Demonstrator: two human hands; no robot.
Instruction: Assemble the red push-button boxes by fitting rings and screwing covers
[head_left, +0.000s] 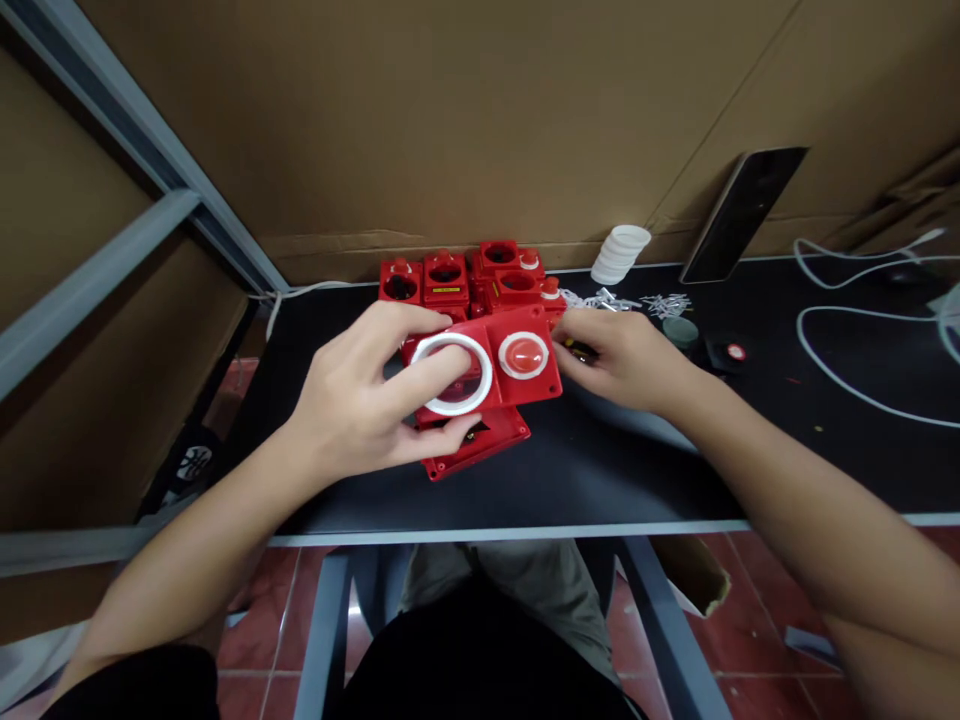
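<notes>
My left hand (375, 395) grips a red housing (540, 385) from the left, its thumb over the white ring (489, 372) around the round opening. Beside that opening is a red dome (523, 355) circled by a second white ring. Below the housing, a red part (491, 440) shows, partly hidden by my left fingers. My right hand (619, 355) is closed near the housing's right edge, around a small dark and yellow item (580, 350) that I cannot make out. Whether its fingertips touch the housing is unclear.
Several red housings (448, 282) stand at the back of the black table (600, 475). To their right are a stack of white rings (621, 252), small metal pieces (666, 305), a round greenish item (680, 332) and a dark panel (742, 215). White cable (847, 385) lies far right.
</notes>
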